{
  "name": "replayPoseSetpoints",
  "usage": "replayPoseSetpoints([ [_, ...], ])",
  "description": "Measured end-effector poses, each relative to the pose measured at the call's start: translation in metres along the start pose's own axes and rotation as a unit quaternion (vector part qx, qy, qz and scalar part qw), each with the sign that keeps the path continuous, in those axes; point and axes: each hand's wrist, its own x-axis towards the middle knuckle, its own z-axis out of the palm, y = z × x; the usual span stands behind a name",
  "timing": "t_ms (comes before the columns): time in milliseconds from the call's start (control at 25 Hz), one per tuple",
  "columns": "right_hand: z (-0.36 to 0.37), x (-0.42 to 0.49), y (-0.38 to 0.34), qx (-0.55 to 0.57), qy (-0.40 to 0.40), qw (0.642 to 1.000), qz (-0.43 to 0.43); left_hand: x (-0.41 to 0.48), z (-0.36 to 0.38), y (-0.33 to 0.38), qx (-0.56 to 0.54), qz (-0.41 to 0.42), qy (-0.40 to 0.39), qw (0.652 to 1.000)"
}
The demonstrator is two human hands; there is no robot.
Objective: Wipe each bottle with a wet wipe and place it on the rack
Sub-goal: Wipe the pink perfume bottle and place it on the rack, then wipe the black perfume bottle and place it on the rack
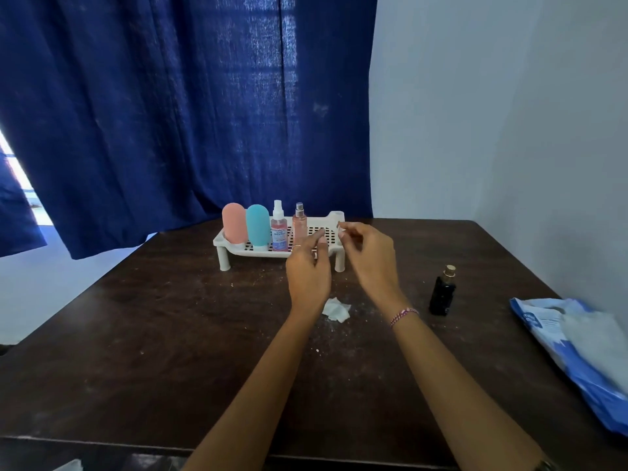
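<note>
The person's forearms were bare. A thin ring (pixel 296 246) circled a finger of the left hand (pixel 307 277), and a braided pink-and-purple thread bracelet (pixel 404 315) was tied at the wrist of the right hand (pixel 368 256).

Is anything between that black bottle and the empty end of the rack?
Nothing lies on the table between the black bottle and the rack; only the left hand and right hand hover over its empty end.
</note>
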Motion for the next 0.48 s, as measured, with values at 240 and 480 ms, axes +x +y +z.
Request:
replayPoseSetpoints([
  [240,-0.056,-0.025,0.014,0.001,0.064,0.998,-0.007,-0.036,0.03,0.027,-0.033,0.038,-0.048,0.998],
  [480,-0.102,-0.041,0.038,0.012,0.188,0.982,0.008,-0.061,0.078,0.021,-0.013,0.058,-0.122,0.991],
])
